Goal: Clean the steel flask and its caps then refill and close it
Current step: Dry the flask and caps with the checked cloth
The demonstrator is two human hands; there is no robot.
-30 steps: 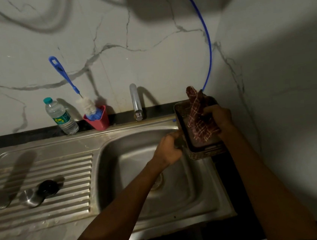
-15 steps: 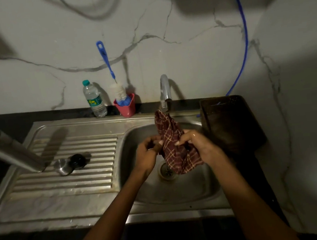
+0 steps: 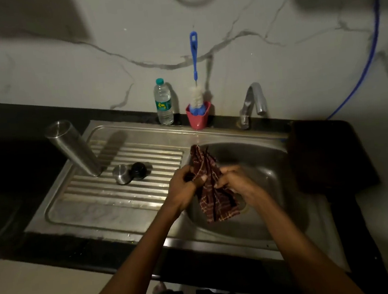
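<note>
At frame centre, your left hand (image 3: 185, 188) and right hand (image 3: 233, 183) each held a closed grip on the cloth (image 3: 213, 192) over the sink (image 3: 256, 154).

Checked cloth (image 3: 210, 185) taken from the dark tray (image 3: 328, 156) at the right, now gripped by left hand (image 3: 184, 187) and right hand (image 3: 233, 182) together, held over the sink basin (image 3: 256, 154)

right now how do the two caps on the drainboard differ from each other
The steel cap is shiny bare metal; the black cap is dark and dull. The steel cap lies nearer the flask, while the black cap lies on the side toward the sink basin. The steel cap looks somewhat bigger. Both are round, rest on the ribbed drainboard side by side, off the flask, and neither hand touches them.
</note>
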